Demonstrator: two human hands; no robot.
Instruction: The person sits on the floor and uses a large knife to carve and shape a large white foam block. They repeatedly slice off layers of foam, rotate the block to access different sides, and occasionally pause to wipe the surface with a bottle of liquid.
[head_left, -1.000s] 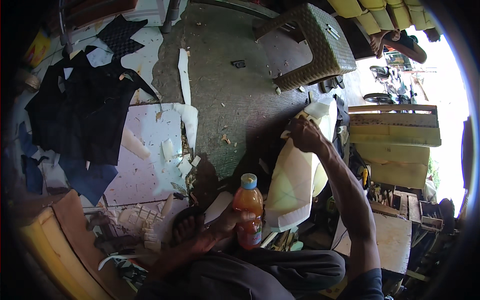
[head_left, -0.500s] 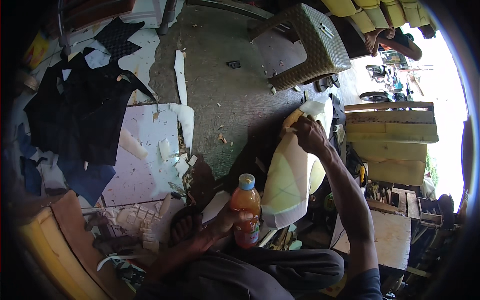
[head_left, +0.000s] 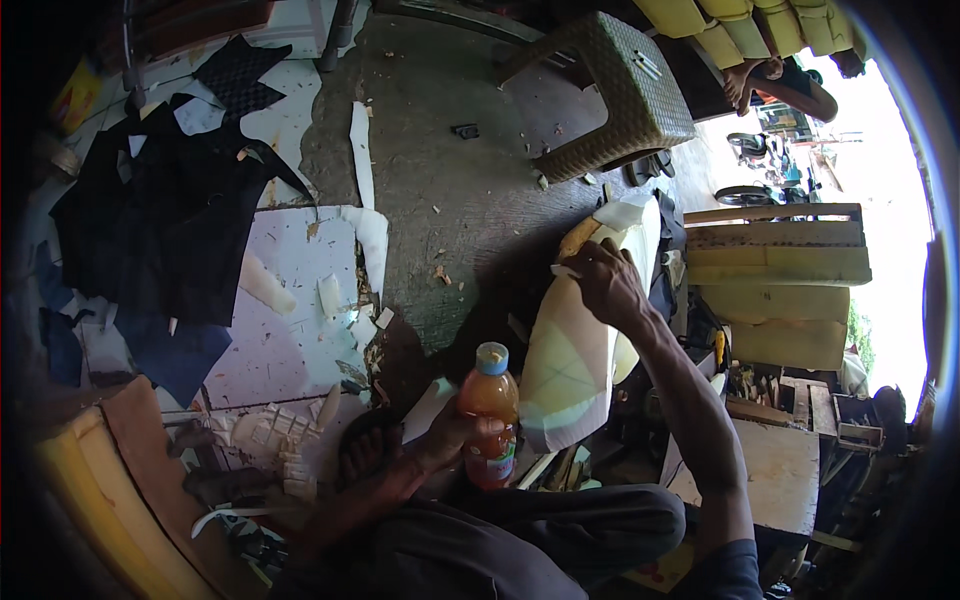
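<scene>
My left hand (head_left: pixel 450 438) is wrapped round a clear plastic bottle (head_left: pixel 488 402) of orange-brown liquid, which stands upright in front of my folded leg. The bottle's mouth has a pale blue collar. With pinched fingers, my right hand (head_left: pixel 608 285) holds a small pale scrap (head_left: pixel 563 270) over a long, shaped cream foam piece (head_left: pixel 568 365). Crossed lines mark the foam's near part. Its far end shows an orange-brown patch (head_left: pixel 578 238) beside a white section (head_left: pixel 620 214). Whether the scrap touches the foam is hard to tell.
A woven-pattern plastic stool (head_left: pixel 640 95) stands at the far side. Black fabric (head_left: pixel 165 210) and white foam scraps (head_left: pixel 330 297) lie to the left. Yellow foam blocks (head_left: pixel 780 265) and a wooden board (head_left: pixel 755 475) are on the right. Another person's foot (head_left: pixel 738 85) shows at the top right.
My right hand has shifted slightly toward me and to the left along the foam, with the scrap in its fingers. My left hand stays on the bottle.
</scene>
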